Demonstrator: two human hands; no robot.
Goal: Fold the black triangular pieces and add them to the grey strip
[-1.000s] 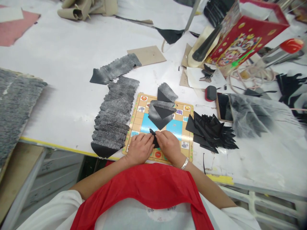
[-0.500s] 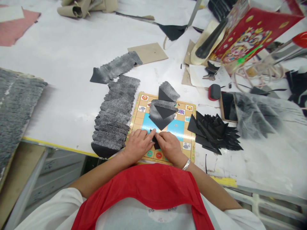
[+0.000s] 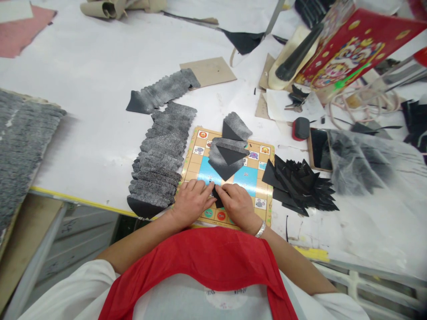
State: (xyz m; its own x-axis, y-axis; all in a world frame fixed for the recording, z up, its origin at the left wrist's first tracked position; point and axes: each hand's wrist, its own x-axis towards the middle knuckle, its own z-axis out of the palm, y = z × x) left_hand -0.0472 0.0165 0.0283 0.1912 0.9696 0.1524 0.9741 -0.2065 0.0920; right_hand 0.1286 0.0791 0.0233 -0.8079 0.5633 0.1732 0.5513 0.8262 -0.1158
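My left hand and my right hand meet over a printed game board. Both sets of fingers are closed on a small black leather-like piece, most of it hidden under them. Just beyond my fingertips lie dark pointed pieces with grey speckled edges, overlapping on the board. To the left of my left hand runs a long overlapping row of grey-black pieces. A heap of black pointed pieces sits to the right of my right hand.
A phone and a crumpled clear plastic sheet lie at the right. Behind them stand a red printed bag and a black-handled tool. A beige card is farther back. A grey textured stack occupies the left edge.
The view has shifted slightly. Both hands stay nearly in place on the small black piece, with barely any finger movement.
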